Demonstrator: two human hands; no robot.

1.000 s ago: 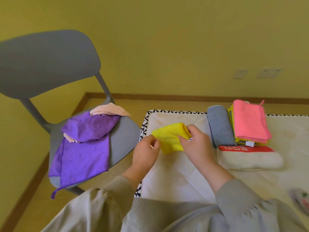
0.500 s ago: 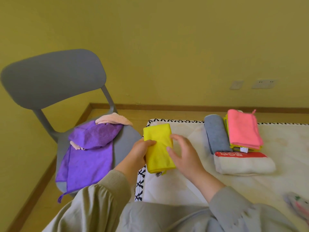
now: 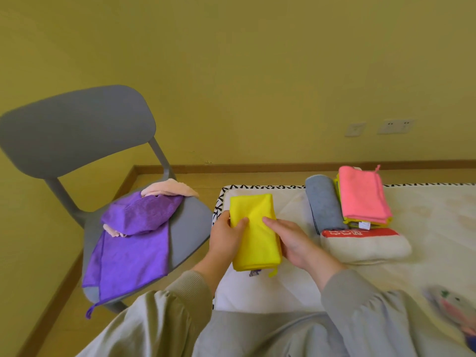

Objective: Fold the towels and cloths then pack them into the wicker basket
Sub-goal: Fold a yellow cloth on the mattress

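**Yellow cloth folded, held in both hands**

Nearest us, grey sleeves [image 3: 373, 318] fill the bottom of the view. Bottom R, a blurred patterned item [image 3: 453, 305] lies on the mattress [image 3: 425, 222]; we can't tell what it is.

Just past the sleeves, the left hand [image 3: 226, 240] grips the L edge of the yellow cloth [image 3: 255, 235], w/ the thumb curled over the top and the fingers underneath. The right hand [image 3: 296, 243] holds the R edge. Its thumb lies across the top and the other fingers are hidden below, so we can't tell how far they curl. The cloth is folded into a narrow rectangle, long side running away from us, over the mattress near its L edge w/ black-and-white trim. We can't tell if it rests there or is lifted. A small tag and loop stick out at its near end.

To the R on the mattress we see a folded cream towel [image 3: 365, 247] w/ a red band. Behind it is a grey rolled towel [image 3: 323, 202] and, just beside that, a pink cloth [image 3: 360, 194] stacked on yellow ones.

To the L, a grey chair [image 3: 77, 130] carries a purple cloth [image 3: 134, 251] draped over the seat's front edge. A peach cloth [image 3: 167, 188] sits at the back, partly under it.

Farthest: yellow wall [image 3: 257, 73], wood skirting [image 3: 257, 167], two wall plates [image 3: 395, 126].
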